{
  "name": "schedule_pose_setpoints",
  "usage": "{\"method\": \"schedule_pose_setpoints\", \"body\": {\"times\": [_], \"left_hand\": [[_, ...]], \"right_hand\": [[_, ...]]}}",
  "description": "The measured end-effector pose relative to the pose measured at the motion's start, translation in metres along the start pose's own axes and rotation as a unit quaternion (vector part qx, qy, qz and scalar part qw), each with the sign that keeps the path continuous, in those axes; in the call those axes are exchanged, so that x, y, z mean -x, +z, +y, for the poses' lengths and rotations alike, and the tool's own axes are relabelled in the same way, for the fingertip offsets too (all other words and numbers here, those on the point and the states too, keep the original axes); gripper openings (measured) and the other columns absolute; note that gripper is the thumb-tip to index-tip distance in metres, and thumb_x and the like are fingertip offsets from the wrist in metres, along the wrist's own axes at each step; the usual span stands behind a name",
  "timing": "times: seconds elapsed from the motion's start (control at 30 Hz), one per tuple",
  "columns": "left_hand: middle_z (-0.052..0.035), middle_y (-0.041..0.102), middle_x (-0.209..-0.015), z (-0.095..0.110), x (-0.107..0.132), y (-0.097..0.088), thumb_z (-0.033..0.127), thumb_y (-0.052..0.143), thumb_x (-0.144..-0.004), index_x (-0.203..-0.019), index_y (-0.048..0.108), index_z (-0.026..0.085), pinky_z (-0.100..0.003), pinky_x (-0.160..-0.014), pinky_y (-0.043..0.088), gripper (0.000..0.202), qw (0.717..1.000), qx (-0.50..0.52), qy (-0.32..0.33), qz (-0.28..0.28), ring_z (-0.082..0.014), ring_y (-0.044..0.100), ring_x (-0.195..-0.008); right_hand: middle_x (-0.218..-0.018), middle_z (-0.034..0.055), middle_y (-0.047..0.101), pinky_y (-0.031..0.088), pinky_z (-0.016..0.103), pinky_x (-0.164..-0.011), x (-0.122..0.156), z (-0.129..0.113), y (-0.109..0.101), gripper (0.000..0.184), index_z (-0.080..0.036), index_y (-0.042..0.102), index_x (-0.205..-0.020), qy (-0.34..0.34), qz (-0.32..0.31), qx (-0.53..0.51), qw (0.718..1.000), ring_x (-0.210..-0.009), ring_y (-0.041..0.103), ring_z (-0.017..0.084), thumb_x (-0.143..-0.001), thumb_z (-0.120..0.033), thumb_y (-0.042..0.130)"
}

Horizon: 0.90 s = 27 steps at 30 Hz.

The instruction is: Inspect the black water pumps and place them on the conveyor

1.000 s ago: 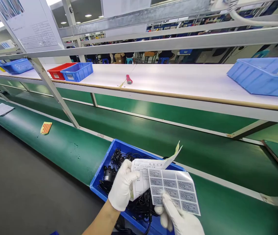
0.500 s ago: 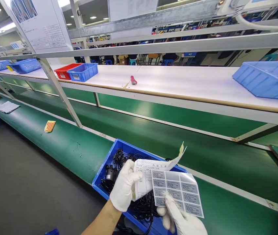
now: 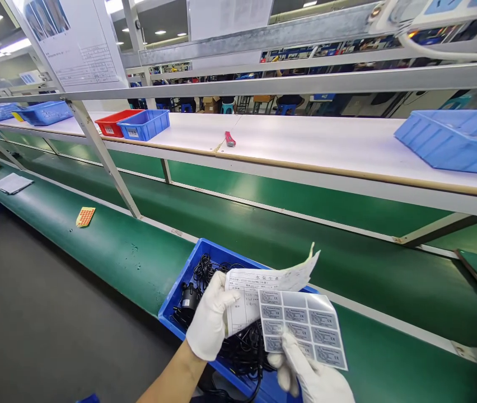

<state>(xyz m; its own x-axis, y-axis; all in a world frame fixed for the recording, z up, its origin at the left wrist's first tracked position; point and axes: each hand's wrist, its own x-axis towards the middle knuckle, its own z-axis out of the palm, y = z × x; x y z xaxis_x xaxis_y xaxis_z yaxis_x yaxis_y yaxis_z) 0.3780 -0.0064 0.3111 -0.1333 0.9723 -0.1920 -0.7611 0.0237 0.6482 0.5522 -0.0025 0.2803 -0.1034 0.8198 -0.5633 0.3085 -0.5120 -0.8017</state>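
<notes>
The left hand (image 3: 208, 318) grips a printed form (image 3: 241, 310); the right hand (image 3: 312, 376) pinches a label sheet (image 3: 323, 320). Beneath both hands sits a blue bin (image 3: 274, 386) of black cables (image 3: 242, 354).

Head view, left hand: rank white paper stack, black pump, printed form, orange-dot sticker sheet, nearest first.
1. Printed form, held by the left hand
2. Black pump, left, in blue crate
3. Orange-dot sticker sheet, farther left
4. White paper stack, far left

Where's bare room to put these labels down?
Free: the green surface between the dotted sheet and blue bin, specks aside, and right of the right hand; the white shelf between the pink tool and blue tray. Crowded: the bin, with black cables inside and the left hand above.
</notes>
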Motion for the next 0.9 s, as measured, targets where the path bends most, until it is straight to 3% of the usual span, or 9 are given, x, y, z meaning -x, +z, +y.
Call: {"method": "schedule_pose_setpoints", "body": {"times": [0.1,0.4,0.73,0.9], "left_hand": [[-0.0060,0.073,-0.117,0.002,-0.001,-0.003,0.024,0.066,-0.091,-0.101,0.062,0.021,-0.047,-0.110,0.050,0.011,1.000,0.010,0.007,-0.004,-0.0251,0.068,-0.117],[-0.0027,0.074,-0.123,0.004,-0.003,-0.010,0.026,0.060,-0.091,-0.115,0.067,0.026,-0.038,-0.113,0.049,0.025,0.999,-0.019,0.016,0.027,-0.0246,0.063,-0.129],[-0.0045,0.072,-0.131,0.012,-0.006,-0.032,0.029,0.065,-0.087,-0.122,0.067,0.028,-0.045,-0.114,0.051,0.035,0.995,-0.028,-0.014,0.093,-0.0290,0.062,-0.132],[-0.0038,0.070,-0.136,0.018,-0.005,-0.038,0.030,0.062,-0.092,-0.127,0.065,0.028,-0.044,-0.115,0.050,0.035,0.995,-0.030,-0.030,0.094,-0.0284,0.059,-0.136]], "right_hand": [[-0.050,0.0046,0.062,0.045,0.033,-0.060,-0.005,0.006,0.000,0.073,-0.021,0.070,-0.055,0.001,0.004,0.002,1.000,-0.052,0.054,0.020,-0.068,-0.092,0.060],[-0.049,0.0037,0.062,0.045,0.034,-0.062,-0.005,0.014,-0.002,0.072,-0.022,0.071,-0.054,-0.001,0.001,-0.011,1.000,-0.053,0.054,0.020,-0.067,-0.093,0.062],[-0.047,0.0035,0.060,0.043,0.033,-0.059,-0.008,0.014,-0.010,0.071,-0.020,0.072,-0.055,-0.007,0.033,-0.055,0.998,-0.050,0.050,0.018,-0.067,-0.090,0.066],[-0.048,0.0032,0.060,0.041,0.032,-0.059,-0.001,0.003,-0.015,0.068,-0.019,0.071,-0.055,0.003,0.059,-0.072,0.996,-0.052,0.050,0.017,-0.071,-0.085,0.068]]}}
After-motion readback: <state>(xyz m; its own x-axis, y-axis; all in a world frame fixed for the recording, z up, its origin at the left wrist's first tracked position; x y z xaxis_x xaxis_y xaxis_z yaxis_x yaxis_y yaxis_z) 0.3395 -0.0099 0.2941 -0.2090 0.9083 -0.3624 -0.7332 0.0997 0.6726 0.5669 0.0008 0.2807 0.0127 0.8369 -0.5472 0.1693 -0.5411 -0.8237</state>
